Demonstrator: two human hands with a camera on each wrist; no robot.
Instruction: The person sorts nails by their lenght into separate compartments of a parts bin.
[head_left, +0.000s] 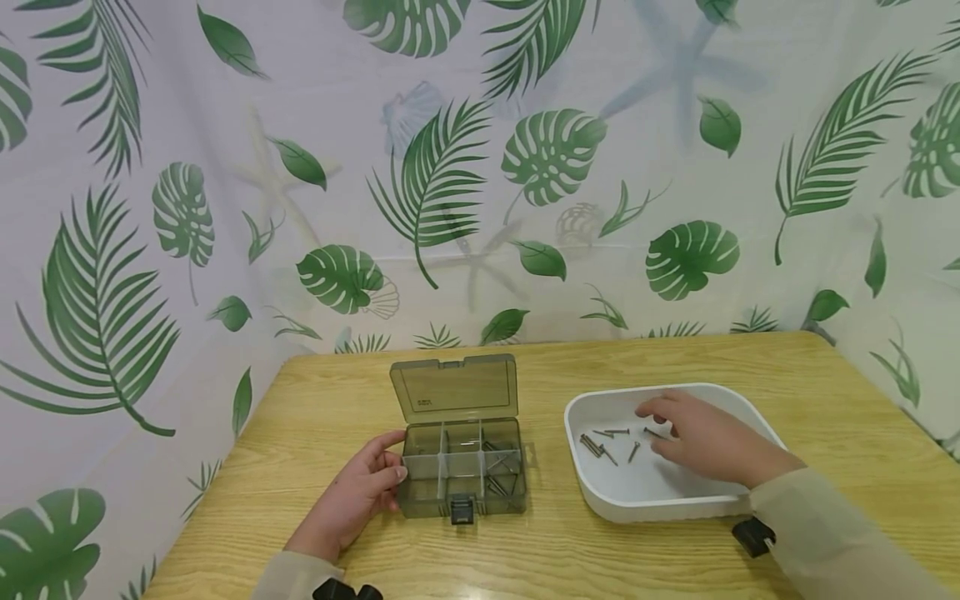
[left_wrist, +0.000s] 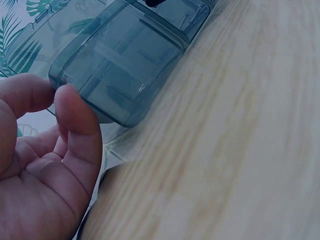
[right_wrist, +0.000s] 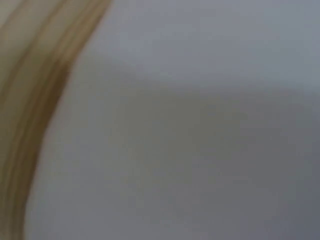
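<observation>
A grey see-through compartment box (head_left: 424, 510) stands on the table with its lid (head_left: 457, 392) raised. Several screws (head_left: 498, 483) lie in its right-hand compartments. My left hand (head_left: 363, 483) holds the box at its left side, thumb and index finger at the corner in the left wrist view. To the right is a white tray (head_left: 600, 496) with several loose screws (head_left: 591, 446) on its floor. Over the tray hovers my right hand (head_left: 697, 437), thumb and fingers apart, close to one screw (head_left: 655, 432). No held thing shows in it. The right wrist view has only blurred white tray.
The wooden table (head_left: 337, 392) carries the box and the tray, a hand's width or so apart. Behind and to both sides hangs a white cloth with green leaves (head_left: 555, 158). A dark strap piece (head_left: 753, 536) sits at the right wrist.
</observation>
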